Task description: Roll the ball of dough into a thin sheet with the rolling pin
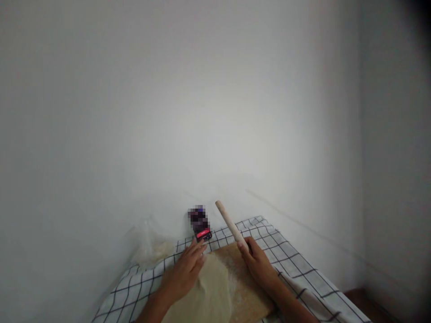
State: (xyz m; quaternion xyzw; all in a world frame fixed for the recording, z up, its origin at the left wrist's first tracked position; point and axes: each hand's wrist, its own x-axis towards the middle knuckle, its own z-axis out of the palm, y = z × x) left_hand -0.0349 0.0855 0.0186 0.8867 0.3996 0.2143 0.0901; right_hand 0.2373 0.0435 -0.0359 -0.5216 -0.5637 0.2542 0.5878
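Observation:
A rolling pin of pale wood slants up and to the left from my right hand, whose fingers are wrapped round its lower end. The pin's far end is raised above the table. A flat, thin sheet of pale dough covers the left part of a floured wooden board. Over the dough's upper left edge lies my left hand, fingers stretched out and holding nothing. Whether its palm presses on the dough, I cannot tell.
Behind the board, a phone-like device with a partly pixelated screen leans against the white wall. A clear plastic bag with pale contents sits at the back left. The checked cloth covers the table.

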